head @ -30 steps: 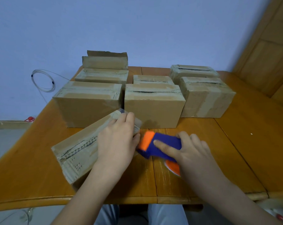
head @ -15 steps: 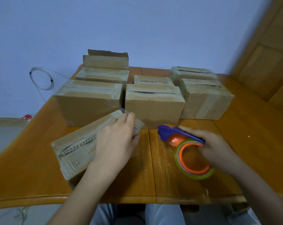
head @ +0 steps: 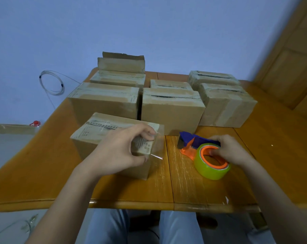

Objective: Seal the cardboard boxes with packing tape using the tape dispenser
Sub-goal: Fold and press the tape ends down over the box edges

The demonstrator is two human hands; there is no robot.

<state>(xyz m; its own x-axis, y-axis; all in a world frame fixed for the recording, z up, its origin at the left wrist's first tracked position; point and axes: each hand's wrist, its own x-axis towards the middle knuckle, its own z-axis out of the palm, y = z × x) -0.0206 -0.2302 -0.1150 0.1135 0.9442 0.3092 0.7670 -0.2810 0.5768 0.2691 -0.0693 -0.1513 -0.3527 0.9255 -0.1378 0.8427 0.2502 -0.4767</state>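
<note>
Room: plain blue wall point(head: 149, 23) behind, wood panelling point(head: 290, 67) on R.
Table: wooden table point(head: 281, 155) carries everything; work sits near the lap edge, so w/in easy reach.
Back boxes: back boxes point(head: 172, 110) packed close at the far side. Most show tape along the top seam, so prob. done & parked out of the way. Rear L one has a flap standing up; sealed or not, can't tell.
Front box: front box point(head: 103, 131) sits fwd, apart from the group, L of centre. I judge it's the one being worked; tape runs along its top.
Left hand: left hand point(head: 117, 152) curled round the box's R end, prob. steadying it & pressing tape down.
Right hand: right hand point(head: 235, 150) wrapped on the tape dispenser point(head: 191, 140), which rests on the table just R of the front box, ready for the next pull.
Roll: green-yellow tape roll point(head: 210, 171) on an orange hub; a digit seems hooked in the core.
Tape flap: clear tape flap point(head: 158, 147) juts past the box's R end by the L fingertips. Film too transparent to tell if it's cut or joined to the roll.
Hidden: box's R end behind the L hand; dispenser blade not visible.
Small stuff: cable coil point(head: 52, 83) against the wall, red cap point(head: 36, 123) far L, nature unclear.
</note>
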